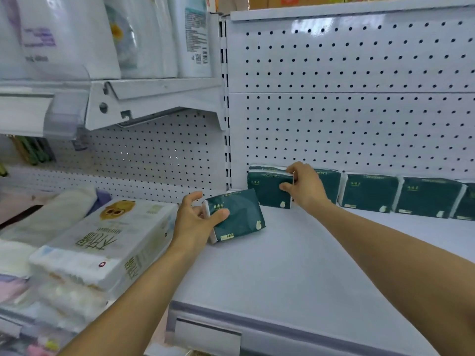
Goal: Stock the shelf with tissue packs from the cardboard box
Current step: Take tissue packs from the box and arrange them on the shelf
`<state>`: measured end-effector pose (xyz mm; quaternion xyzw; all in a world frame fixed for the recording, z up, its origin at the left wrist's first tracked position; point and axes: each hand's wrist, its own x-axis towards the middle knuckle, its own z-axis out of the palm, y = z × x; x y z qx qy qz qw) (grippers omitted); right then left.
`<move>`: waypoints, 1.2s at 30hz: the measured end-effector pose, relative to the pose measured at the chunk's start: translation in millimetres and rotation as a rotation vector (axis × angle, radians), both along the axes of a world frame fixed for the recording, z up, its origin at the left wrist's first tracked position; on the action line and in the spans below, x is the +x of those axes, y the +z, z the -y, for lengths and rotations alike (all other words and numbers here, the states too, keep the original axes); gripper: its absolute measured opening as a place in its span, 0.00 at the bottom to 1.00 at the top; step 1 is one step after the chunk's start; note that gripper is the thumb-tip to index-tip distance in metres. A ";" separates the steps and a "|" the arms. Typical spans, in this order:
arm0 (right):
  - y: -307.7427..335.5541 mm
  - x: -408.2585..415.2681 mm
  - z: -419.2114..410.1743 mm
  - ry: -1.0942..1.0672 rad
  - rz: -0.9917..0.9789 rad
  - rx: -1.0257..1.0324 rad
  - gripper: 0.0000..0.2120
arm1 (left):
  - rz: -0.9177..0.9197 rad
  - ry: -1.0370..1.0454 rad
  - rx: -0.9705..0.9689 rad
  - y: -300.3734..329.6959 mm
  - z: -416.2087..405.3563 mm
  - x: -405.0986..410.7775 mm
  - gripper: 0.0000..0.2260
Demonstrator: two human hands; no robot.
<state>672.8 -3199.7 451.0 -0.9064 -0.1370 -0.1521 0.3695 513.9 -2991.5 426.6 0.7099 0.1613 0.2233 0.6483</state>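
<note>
My left hand (pixel 195 219) grips a dark green tissue pack (pixel 239 217), tilted, with its lower edge on the white shelf (pixel 282 265). My right hand (pixel 305 186) pinches the right edge of another green pack (pixel 267 188) that stands upright against the pegboard back (pixel 359 111) at the left end of a row. Several more green packs (pixel 370 191) stand to its right along the back wall. The cardboard box is out of sight.
On the neighbouring shelf to the left lie large white tissue bundles (pixel 102 247). Above them an upper shelf (pixel 154 98) carries big white packs (pixel 128 34). The white shelf's front edge has a price rail (pixel 208 332).
</note>
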 end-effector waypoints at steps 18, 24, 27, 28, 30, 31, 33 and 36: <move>-8.2 -94.7 66.4 0.372 -0.382 0.362 0.10 | 0.017 -0.409 0.328 -2.8 50.1 15.3 0.19; -15.0 -52.1 109.8 0.146 -0.261 0.317 0.11 | -0.017 -0.152 0.525 8.5 59.4 63.8 0.38; -18.6 -34.1 115.4 0.077 -0.219 0.330 0.13 | -0.070 -0.103 0.550 7.9 66.0 85.3 0.45; -19.1 -29.9 114.9 0.057 -0.209 0.345 0.16 | -0.077 -0.093 0.553 5.9 66.9 92.0 0.46; -19.4 -22.3 114.2 0.011 -0.191 0.365 0.21 | -0.082 -0.085 0.540 2.0 68.7 103.2 0.47; -18.7 -19.2 114.2 -0.004 -0.185 0.369 0.22 | -0.084 -0.085 0.528 1.0 69.8 106.8 0.47; -18.4 -15.3 115.7 -0.014 -0.182 0.372 0.19 | -0.084 -0.083 0.513 -0.3 71.9 111.1 0.46; -17.2 -12.0 122.2 -0.030 -0.166 0.392 0.17 | -0.083 -0.067 0.508 -0.2 73.0 114.8 0.43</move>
